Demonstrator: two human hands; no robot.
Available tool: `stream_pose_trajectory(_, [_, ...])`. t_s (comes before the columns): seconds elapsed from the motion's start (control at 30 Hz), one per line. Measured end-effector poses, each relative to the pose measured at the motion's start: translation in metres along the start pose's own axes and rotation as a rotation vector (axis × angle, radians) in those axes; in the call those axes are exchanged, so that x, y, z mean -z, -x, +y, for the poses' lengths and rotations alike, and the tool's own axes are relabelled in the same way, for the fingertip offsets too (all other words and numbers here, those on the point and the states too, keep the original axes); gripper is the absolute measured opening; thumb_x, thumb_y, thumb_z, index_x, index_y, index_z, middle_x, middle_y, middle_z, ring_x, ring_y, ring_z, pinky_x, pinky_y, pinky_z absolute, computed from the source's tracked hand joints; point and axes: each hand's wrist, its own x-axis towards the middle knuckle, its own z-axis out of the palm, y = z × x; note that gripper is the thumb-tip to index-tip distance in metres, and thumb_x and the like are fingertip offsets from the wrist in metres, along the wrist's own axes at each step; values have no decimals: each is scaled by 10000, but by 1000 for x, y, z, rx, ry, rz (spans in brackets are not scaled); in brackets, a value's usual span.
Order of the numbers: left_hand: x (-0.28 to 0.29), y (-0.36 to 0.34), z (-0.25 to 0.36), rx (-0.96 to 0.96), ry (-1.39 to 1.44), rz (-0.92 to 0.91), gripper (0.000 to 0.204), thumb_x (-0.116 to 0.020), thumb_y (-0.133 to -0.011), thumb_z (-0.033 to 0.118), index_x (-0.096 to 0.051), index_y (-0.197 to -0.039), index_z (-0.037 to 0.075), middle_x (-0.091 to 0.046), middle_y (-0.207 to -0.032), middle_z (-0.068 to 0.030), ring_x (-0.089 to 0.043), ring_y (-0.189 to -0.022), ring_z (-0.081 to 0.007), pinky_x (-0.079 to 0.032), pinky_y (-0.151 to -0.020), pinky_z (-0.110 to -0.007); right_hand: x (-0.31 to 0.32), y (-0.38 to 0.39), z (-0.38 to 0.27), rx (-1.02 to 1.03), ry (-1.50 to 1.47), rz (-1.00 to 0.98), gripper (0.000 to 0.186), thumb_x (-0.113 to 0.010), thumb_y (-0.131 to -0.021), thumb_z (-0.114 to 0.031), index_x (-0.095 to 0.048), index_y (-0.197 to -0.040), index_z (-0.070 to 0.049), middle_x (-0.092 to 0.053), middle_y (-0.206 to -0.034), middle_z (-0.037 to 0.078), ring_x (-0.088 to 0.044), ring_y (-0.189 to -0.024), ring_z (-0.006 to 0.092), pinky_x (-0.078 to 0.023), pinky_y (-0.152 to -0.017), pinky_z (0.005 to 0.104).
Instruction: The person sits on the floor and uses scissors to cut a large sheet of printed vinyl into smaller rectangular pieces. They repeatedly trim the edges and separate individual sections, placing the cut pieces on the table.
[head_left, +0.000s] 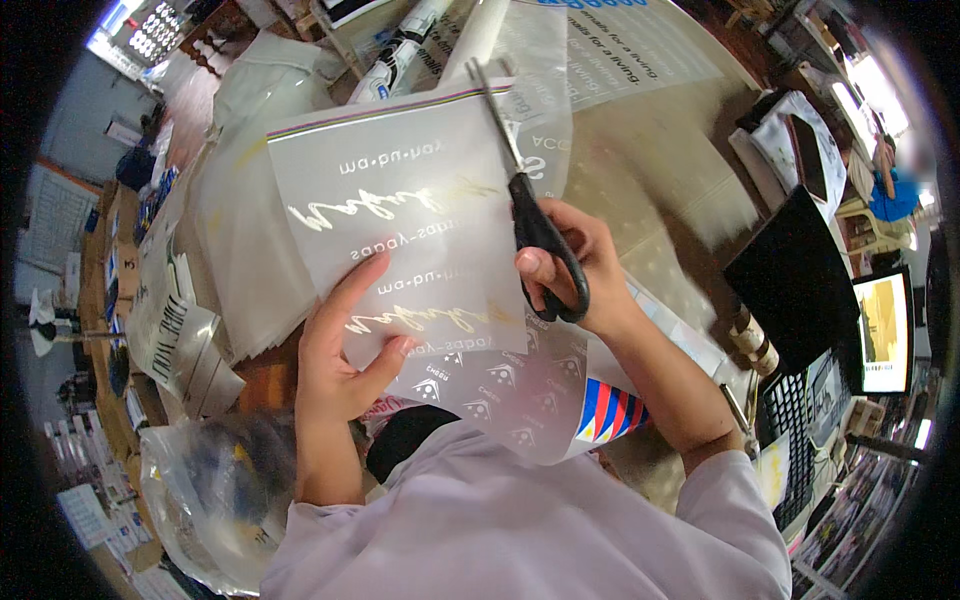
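Grey-white and translucent, the printed sheet (pixel 400 240) stands at the centre of the view, held in front of the person; a thin multicoloured band runs along its upper edge. Left hand (pixel 340 350): grips the sheet at its lower left, with the thumb and 1 finger spread against it. Right hand (pixel 580 255): wrapped about the black handles of a pair of scissors (pixel 524 205), whose 2 metal blades point upward at the sheet's upper right edge, their tips apart. Below the sheet lies a film (pixel 520 395) bearing repeated white emblems. At left, a stack of translucent sheets (pixel 250 230) lies above a clear plastic bag (pixel 215 500). At right, a black keyboard (pixel 790 430) adjoins a lit monitor (pixel 885 340).
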Motion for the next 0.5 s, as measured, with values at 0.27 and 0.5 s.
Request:
stream_pose_trajectory(0.27, [-4, 1, 9, -28, -65, 32, 600, -667, -670, -40, -520, -1251, -10, -546, -1258, -173, -515, -1164, -256, -371, -992, -345, 2, 3, -1, -20, -16, -34, 434, -754, -781, -272, -563, -1054, 5, -521, -627, -12, -485, -459, 75, -355, -407, 222])
stream_pose_trajectory(0.5, [-4, 5, 15, -28, -180, -66, 619, -672, -667, -36, -516, -1264, 5, -551, -1250, -178, -509, -1177, -265, -369, -996, -350, -1, 2, 6, 122, -115, 68, 503, -788, -741, -205, -520, -1108, 10, -581, -714, 23, -552, -565, 94, -433, -508, 234])
